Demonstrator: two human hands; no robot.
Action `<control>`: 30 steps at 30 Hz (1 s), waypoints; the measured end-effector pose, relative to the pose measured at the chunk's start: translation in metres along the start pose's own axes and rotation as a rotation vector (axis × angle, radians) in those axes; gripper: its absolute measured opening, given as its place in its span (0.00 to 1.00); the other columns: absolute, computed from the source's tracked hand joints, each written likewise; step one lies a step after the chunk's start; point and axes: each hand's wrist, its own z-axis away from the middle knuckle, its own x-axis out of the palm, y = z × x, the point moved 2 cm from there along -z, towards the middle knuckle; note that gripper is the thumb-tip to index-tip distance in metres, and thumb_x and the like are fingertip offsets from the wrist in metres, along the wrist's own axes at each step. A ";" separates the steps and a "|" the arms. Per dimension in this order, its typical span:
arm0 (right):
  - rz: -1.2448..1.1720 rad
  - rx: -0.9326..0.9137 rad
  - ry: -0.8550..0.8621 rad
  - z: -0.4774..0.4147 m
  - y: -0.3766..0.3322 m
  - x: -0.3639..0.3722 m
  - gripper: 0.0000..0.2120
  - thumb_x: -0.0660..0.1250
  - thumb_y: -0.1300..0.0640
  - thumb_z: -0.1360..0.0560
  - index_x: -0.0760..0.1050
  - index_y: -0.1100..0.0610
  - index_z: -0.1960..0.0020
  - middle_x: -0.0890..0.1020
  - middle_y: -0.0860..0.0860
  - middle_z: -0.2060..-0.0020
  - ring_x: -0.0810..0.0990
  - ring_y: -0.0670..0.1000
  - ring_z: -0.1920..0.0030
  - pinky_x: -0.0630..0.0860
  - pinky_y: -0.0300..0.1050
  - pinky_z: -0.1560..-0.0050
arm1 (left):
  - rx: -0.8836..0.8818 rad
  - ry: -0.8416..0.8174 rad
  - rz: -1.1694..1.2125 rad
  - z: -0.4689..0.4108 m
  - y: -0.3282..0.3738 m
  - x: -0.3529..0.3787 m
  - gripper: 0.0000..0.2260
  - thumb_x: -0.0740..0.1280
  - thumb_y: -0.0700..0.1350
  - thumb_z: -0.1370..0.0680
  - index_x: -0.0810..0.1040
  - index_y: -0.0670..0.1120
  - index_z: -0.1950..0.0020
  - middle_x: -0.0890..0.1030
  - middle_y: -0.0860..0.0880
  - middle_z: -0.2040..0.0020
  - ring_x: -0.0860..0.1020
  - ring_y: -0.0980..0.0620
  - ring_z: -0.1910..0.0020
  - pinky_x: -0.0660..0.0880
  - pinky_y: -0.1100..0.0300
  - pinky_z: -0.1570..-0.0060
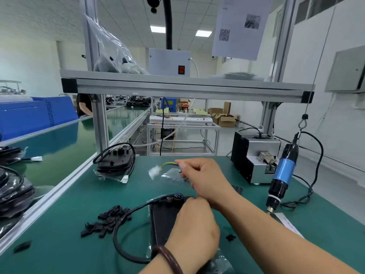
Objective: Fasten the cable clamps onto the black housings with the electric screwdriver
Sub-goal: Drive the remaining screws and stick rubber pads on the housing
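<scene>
A black housing point(164, 218) lies on the green mat in front of me, partly in clear plastic, with a thick black cable point(118, 230) looping off its left side. My left hand point(194, 232) rests curled on the housing's near right part and covers it. My right hand point(203, 178) is beyond it and pinches a yellow-green wire point(167, 164) that ends in a white connector point(154, 172). A heap of black cable clamps point(107, 220) lies to the left. The blue electric screwdriver point(282, 175) hangs on its cord at the right, untouched.
A second bagged housing point(115, 161) with coiled cable sits at the mat's far left. A screw feeder box point(254, 159) stands at the far right. More bagged housings point(13, 194) lie on the conveyor at left. A loose clamp point(230, 237) lies beside my right forearm.
</scene>
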 end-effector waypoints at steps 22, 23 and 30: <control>0.444 0.219 0.054 0.034 0.039 -0.005 0.07 0.73 0.48 0.29 0.76 0.48 0.60 0.78 0.44 0.60 0.76 0.46 0.57 0.70 0.40 0.56 | -0.314 -0.018 0.087 0.018 -0.110 -0.043 0.18 0.56 0.49 0.18 0.69 0.50 0.28 0.75 0.49 0.33 0.73 0.49 0.34 0.68 0.58 0.35; 0.463 0.236 0.042 0.037 0.038 -0.009 0.07 0.72 0.50 0.28 0.77 0.49 0.63 0.79 0.42 0.64 0.76 0.45 0.60 0.71 0.39 0.58 | -0.374 0.021 0.247 0.023 -0.111 -0.042 0.17 0.57 0.47 0.18 0.71 0.47 0.30 0.78 0.46 0.38 0.75 0.47 0.38 0.72 0.55 0.38; 0.269 0.366 0.034 0.067 0.051 -0.008 0.09 0.67 0.56 0.23 0.84 0.53 0.47 0.84 0.44 0.50 0.80 0.46 0.48 0.77 0.43 0.44 | -0.647 0.109 1.088 0.046 -0.080 -0.030 0.10 0.58 0.38 0.18 0.78 0.43 0.54 0.80 0.52 0.72 0.75 0.51 0.69 0.72 0.64 0.75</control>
